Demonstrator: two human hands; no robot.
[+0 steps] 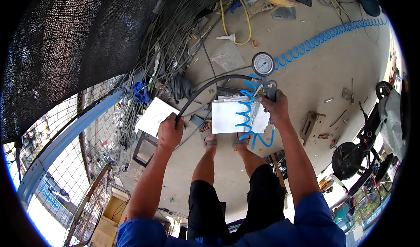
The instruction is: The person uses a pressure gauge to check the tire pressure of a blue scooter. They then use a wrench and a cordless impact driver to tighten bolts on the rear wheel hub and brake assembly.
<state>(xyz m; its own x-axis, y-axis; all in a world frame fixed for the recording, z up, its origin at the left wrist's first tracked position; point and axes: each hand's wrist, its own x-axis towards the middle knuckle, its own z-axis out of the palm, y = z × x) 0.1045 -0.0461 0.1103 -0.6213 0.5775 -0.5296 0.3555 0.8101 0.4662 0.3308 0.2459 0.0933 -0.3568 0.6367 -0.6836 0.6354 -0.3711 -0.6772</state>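
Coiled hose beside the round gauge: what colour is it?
The coiled hose is bright blue; the head view shows it best.

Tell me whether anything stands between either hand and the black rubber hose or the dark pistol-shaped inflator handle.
Nothing visible does: the left hand grips the curved black rubber hose, the right hand the dark pistol-shaped inflator handle. The coiled blue plastic hose hangs just left of the right hand.

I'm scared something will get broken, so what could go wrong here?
The coiled blue hose loops in front of the white papers, so it might catch and drag them. The right hand grips the handle below a round gauge; if it slipped, the gauge could drop and crack.
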